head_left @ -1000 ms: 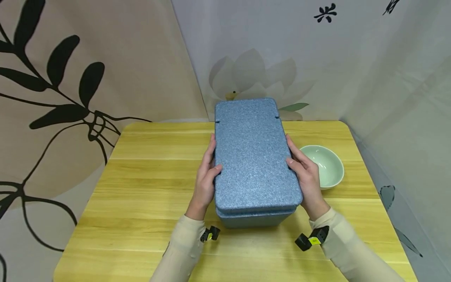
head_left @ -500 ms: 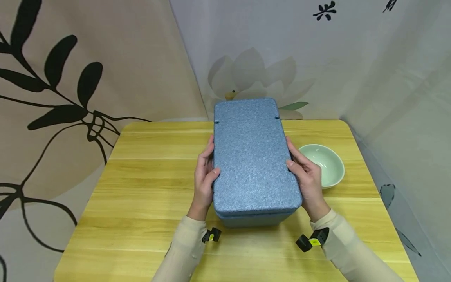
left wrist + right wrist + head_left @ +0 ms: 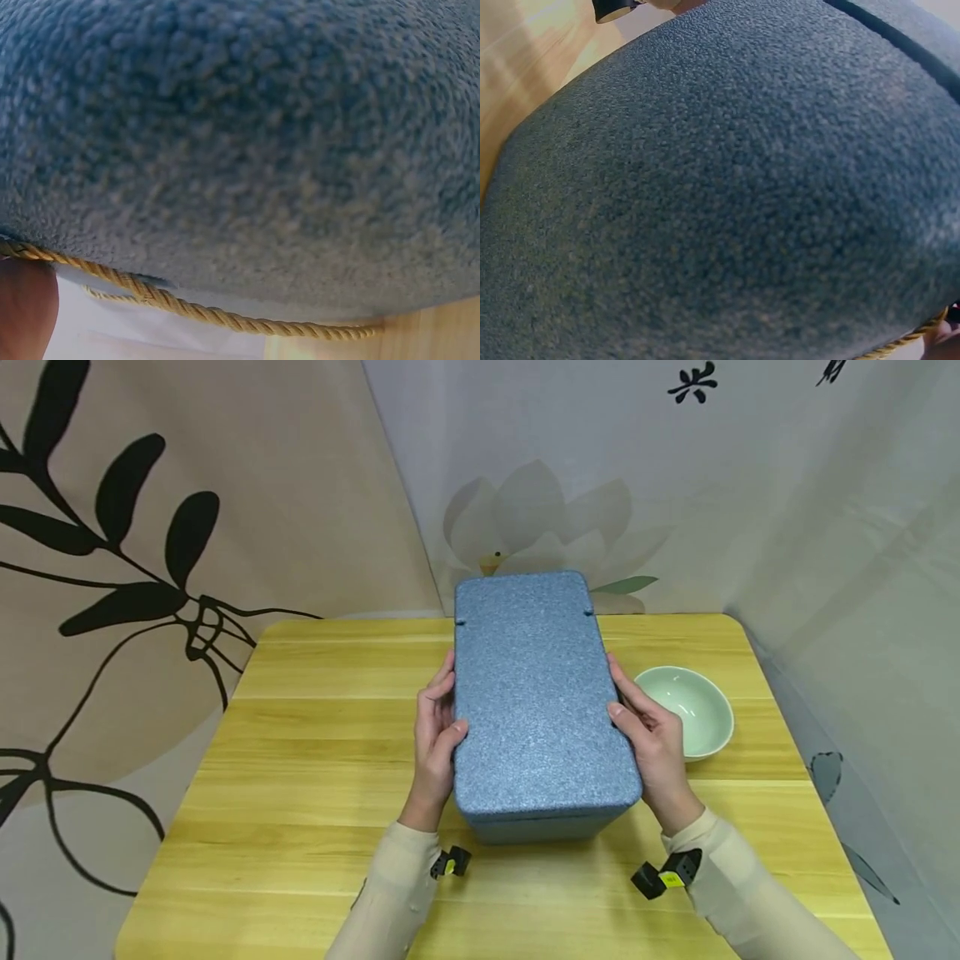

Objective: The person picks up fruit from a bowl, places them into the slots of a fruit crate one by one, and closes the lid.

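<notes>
A blue speckled foam box (image 3: 540, 828) with its lid (image 3: 540, 693) on top stands lengthwise in the middle of the table. Against its left side, my left hand (image 3: 433, 752) holds it, the thumb over the lid's edge. My right hand (image 3: 654, 747) grips the opposite side the same way, its thumb on the lid's rim. A twisted yellow rope (image 3: 225, 319) runs along the box in the left wrist view, beside a blurred fingertip (image 3: 26, 307). More rope (image 3: 907, 341) shows low in the right wrist view. The lower fingers are partly hidden.
A pale green bowl (image 3: 697, 718) sits right of the box, close behind my right hand. The light wooden table (image 3: 300, 793) extends to both sides. Patterned cloth (image 3: 562, 443) hangs along its back and sides.
The lid's near edge has come down, and the groove under it has narrowed to a thin line. Both hands stay at the sides of the box with only small shifts.
</notes>
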A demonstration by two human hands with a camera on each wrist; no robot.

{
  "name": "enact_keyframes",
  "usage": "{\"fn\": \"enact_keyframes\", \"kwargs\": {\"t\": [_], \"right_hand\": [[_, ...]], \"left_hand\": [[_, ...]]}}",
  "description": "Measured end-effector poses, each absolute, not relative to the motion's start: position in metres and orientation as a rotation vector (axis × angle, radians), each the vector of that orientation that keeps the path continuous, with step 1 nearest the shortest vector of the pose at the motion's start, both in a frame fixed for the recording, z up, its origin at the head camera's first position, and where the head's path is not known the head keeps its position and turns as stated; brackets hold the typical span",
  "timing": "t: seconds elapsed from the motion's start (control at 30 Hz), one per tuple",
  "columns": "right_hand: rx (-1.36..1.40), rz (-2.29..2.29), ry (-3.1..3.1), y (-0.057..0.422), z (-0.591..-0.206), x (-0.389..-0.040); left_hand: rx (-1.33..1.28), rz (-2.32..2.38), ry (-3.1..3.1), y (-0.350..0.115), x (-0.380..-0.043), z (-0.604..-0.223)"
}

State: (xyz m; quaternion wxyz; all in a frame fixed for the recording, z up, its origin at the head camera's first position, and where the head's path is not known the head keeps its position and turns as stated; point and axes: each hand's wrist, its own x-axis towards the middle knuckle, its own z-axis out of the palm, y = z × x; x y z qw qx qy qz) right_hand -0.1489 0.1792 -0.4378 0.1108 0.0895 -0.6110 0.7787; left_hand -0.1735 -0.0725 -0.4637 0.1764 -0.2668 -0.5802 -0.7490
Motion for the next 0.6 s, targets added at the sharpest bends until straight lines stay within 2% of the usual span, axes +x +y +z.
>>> {"fn": "enact_keyframes", "kwargs": {"t": [0.6], "right_hand": [[0.33, 2.282, -1.784, 0.1787, -0.4434, -0.1484]], "left_hand": [[-0.753, -2.108, -1.723, -0.0728, -0.1692, -0.466]]}}
